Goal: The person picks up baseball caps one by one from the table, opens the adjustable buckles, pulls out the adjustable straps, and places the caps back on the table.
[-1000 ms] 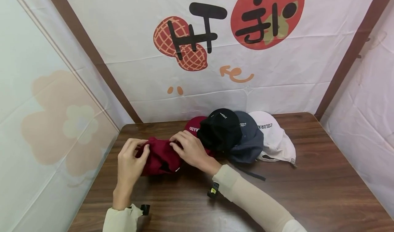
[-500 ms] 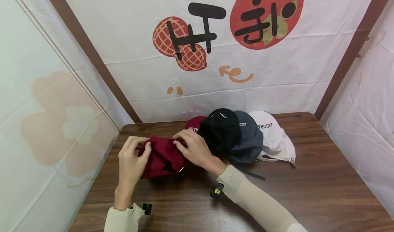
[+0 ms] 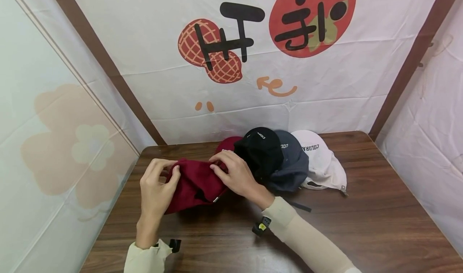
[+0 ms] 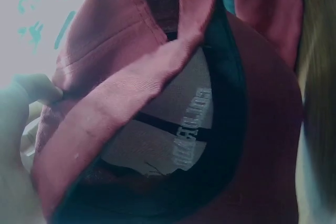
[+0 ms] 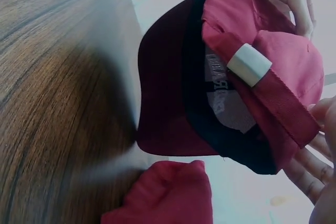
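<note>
Both hands hold a dark red cap (image 3: 197,180) on the left part of the table. My left hand (image 3: 156,188) pinches its left side between thumb and fingers. At the right side, my right hand (image 3: 236,176) grips the cap too. Its open underside shows in the left wrist view, with the back of embroidered lettering (image 4: 191,124) inside the crown and a dark sweatband (image 4: 226,77). In the right wrist view a metal buckle (image 5: 250,65) sits on the back strap, and the brim (image 5: 163,87) stands close to the table surface.
A second red cap (image 3: 227,143), a black cap (image 3: 260,156), a slate-blue cap (image 3: 289,160) and a white cap (image 3: 322,160) overlap in a row along the back of the wooden table (image 3: 361,224). A dark strap (image 3: 300,206) lies before them. Printed cloth (image 3: 307,84) walls the table in.
My right hand has shifted to the right, and the held cap has spread wider and come slightly nearer. The left hand has moved only a little. The row of caps stays put.
</note>
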A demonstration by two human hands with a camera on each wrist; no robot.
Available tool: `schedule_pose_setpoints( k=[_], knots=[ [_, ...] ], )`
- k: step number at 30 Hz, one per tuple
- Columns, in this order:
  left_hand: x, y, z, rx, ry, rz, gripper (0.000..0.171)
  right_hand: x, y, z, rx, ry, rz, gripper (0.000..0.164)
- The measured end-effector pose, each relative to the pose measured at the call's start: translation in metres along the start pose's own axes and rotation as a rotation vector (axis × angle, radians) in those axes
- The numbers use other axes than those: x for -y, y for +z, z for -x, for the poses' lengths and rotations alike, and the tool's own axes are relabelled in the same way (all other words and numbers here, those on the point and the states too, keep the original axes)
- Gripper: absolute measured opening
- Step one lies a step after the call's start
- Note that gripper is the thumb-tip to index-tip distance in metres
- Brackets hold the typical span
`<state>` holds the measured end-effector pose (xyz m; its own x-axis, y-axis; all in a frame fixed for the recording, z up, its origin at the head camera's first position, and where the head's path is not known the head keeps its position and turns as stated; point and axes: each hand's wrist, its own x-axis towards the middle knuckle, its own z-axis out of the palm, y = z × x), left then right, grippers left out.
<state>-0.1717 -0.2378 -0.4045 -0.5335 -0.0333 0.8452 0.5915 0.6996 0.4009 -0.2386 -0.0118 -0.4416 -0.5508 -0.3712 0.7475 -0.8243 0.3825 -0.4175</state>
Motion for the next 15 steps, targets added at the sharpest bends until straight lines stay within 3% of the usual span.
schedule_pose_setpoints(
  k=[15],
  knots=[
    [-0.017, 0.003, -0.007, -0.005, -0.006, 0.009, 0.014, 0.002, -0.026, 0.017, -0.015, -0.061, -0.053, 0.022]
  ],
)
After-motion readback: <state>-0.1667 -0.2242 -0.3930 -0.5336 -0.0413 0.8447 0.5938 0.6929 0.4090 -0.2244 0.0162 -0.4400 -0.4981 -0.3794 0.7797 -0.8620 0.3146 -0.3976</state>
